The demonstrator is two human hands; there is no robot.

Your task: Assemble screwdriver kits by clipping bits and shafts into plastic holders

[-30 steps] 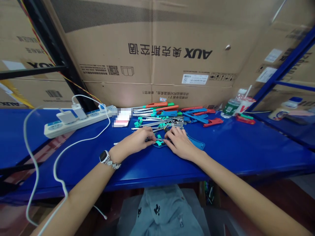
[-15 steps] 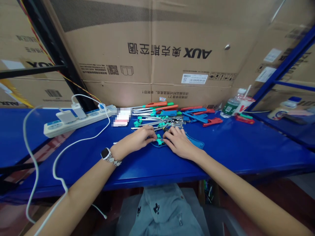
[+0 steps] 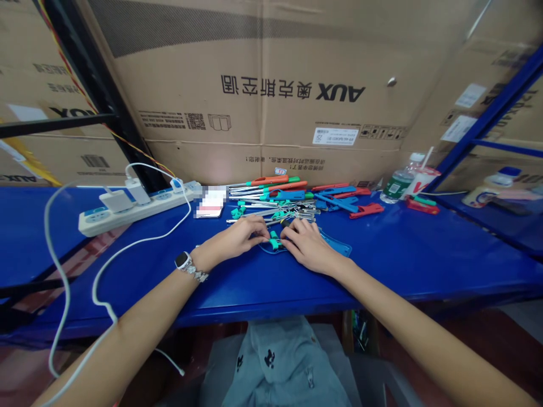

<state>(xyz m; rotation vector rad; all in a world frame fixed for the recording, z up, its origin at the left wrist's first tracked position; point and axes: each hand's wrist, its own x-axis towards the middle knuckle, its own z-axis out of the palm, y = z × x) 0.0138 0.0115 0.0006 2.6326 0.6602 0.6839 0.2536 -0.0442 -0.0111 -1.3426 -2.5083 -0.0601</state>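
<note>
A small green plastic part (image 3: 275, 241) with thin wire ends lies between my two hands over the blue tabletop. The fingertips of my left hand (image 3: 244, 236) pinch at its left side. From the right, my right hand (image 3: 309, 243) has its thumb and fingers closed at the part's other edge. A black and yellow tool handle (image 3: 285, 224) shows by the right index finger; its lower end is hidden. Under the right hand lies a blue plastic lighter shell (image 3: 337, 244), partly covered. Just beyond the hands are metal lighter tubes (image 3: 254, 213) with green pieces and wires.
Orange-handled lighters (image 3: 291, 186) and blue and red shells (image 3: 367, 210) lie at the back. A power strip (image 3: 123, 217) with white cables stands at left, near a phone (image 3: 212, 203). A bottle (image 3: 396, 183) and a cup (image 3: 425, 180) stand at right, before a cardboard wall (image 3: 271, 124).
My left hand has shifted very slightly at the green part. My right hand has stayed almost still, and the view has moved a little.
</note>
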